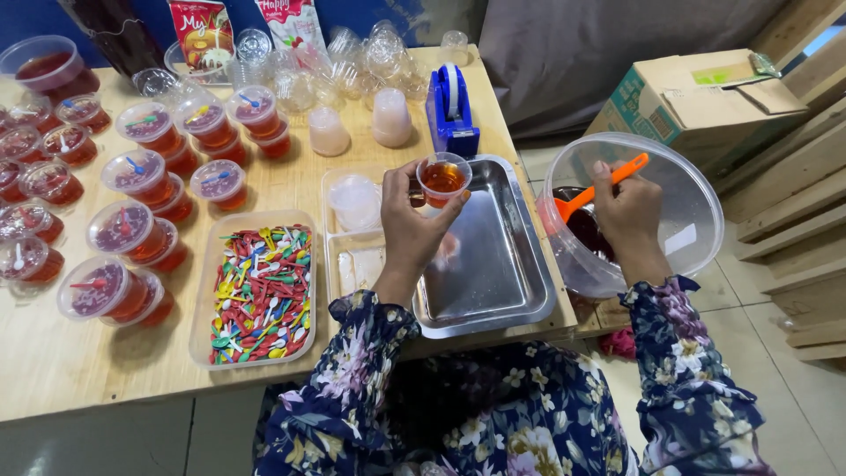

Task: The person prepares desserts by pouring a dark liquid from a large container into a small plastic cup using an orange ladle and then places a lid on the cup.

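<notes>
At frame centre a small cup is being gripped by the left hand, while an orange ladle is being held by the right hand at right.

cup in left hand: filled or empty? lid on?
Filled, no lid: the cup in the left hand holds amber-red liquid, open top, upright.

A blue tape dispenser stands behind a tub of coloured spoons.
</notes>
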